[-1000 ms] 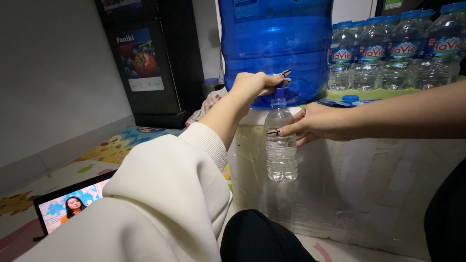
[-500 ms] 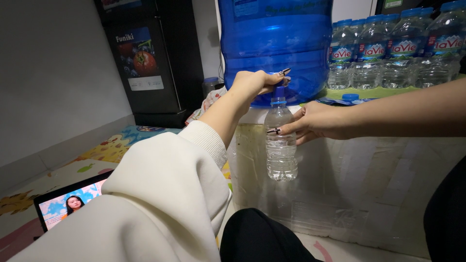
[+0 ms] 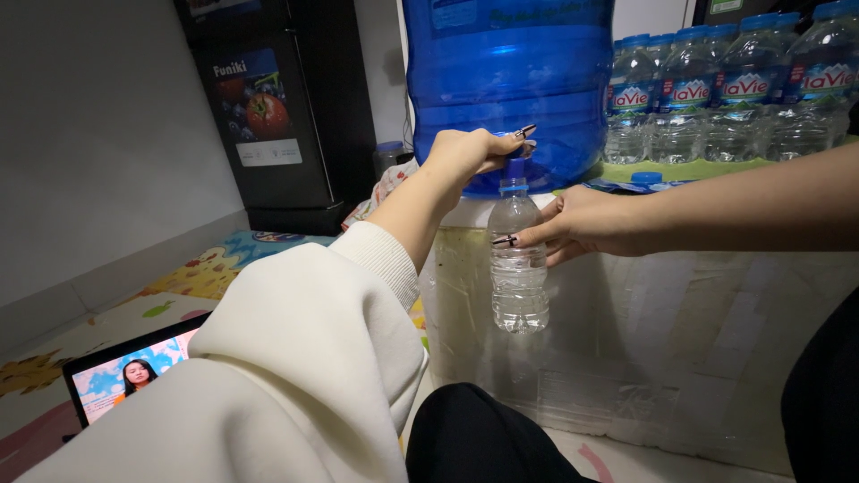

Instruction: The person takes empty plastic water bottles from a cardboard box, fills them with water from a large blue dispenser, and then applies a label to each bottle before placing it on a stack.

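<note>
- Left hand [image 3: 470, 154]: upper centre of the frame, arm in a cream sleeve [image 3: 295, 358]; fingers curled tight around the tap [image 3: 519, 148] at the base of the large blue water jug [image 3: 510, 80].
- Right hand [image 3: 577, 225]: centre right of the frame, bare forearm entering from the right edge; fingers wrapped around the upper body of the small clear plastic bottle [image 3: 519, 268], thumb across its front.
- Small clear plastic bottle: upright, uncapped, mouth directly under the tap and just below it; held in the air in front of the pale stand [image 3: 680, 340], bottom partly filled with water.
- Large blue water jug: upper centre, translucent, standing on the pale stand, which is covered in clear wrapping.
- Row of sealed water bottles [image 3: 716, 98]: upper right, blue caps, packed side by side on the stand just beside the jug.
- Black cabinet [image 3: 268, 107]: upper left, against the wall, a fruit picture on its door.
- Laptop screen [image 3: 125, 376]: lower left, lit, resting on the patterned floor mat [image 3: 206, 273].
- Dark trouser leg [image 3: 474, 438]: lower centre, below the sleeve.
</note>
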